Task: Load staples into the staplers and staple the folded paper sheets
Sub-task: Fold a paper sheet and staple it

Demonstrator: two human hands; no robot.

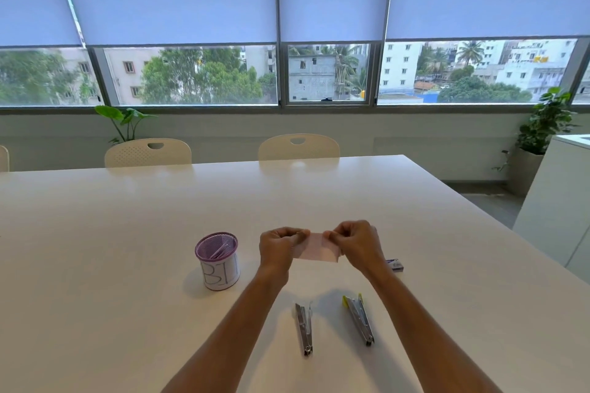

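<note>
While both hands pinched the pink folded paper (317, 250) above the table (127, 233), left hand (277, 247) and right hand (357, 244) curled on its ends, the two staplers (304, 329) lay nearer the body, lengthwise toward the person, the yellow-tipped stapler (359, 319) closer to the right hand.

White table (127, 233), two cream chairs (148, 153) (298, 147) at far edge. Wide window (198, 76) behind, blinds (172, 0) half down, daylight outside. Potted plants (542, 128) (124, 121) in corners.
</note>
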